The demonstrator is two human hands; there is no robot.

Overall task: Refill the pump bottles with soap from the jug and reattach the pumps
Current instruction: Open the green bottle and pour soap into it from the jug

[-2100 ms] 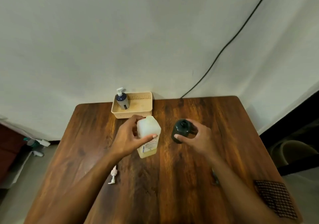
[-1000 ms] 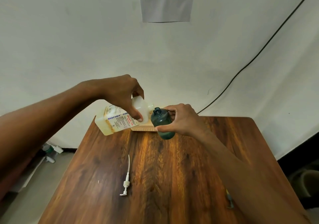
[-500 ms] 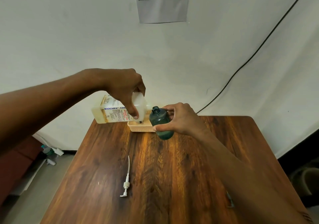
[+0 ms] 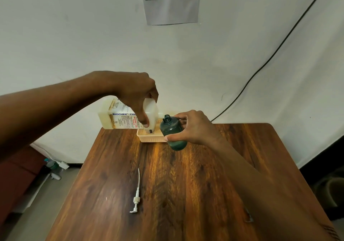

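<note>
My left hand [image 4: 137, 94] grips a whitish soap jug [image 4: 119, 117] with a printed label, tipped on its side above the table's far edge, its neck pointing right. My right hand [image 4: 195, 127] holds a dark green bottle [image 4: 173, 132] without its pump, lifted off the table and tilted left, its open mouth just beside the jug's neck. Some liquid sits in the bottle's bottom. A white pump with its long tube [image 4: 136, 194] lies on the wooden table [image 4: 186, 185], nearer me.
A cream plastic basket [image 4: 151, 138] stands at the table's far edge, partly hidden behind the jug and bottle. A black cable [image 4: 270, 58] runs down the white wall. A printed sheet [image 4: 171, 1] is taped to the wall. Clutter lies on the floor at left.
Both hands lifted the jug and the green bottle off the table. The jug has been tipped to horizontal, then levelled a little more, with its neck brought to the bottle's mouth.
</note>
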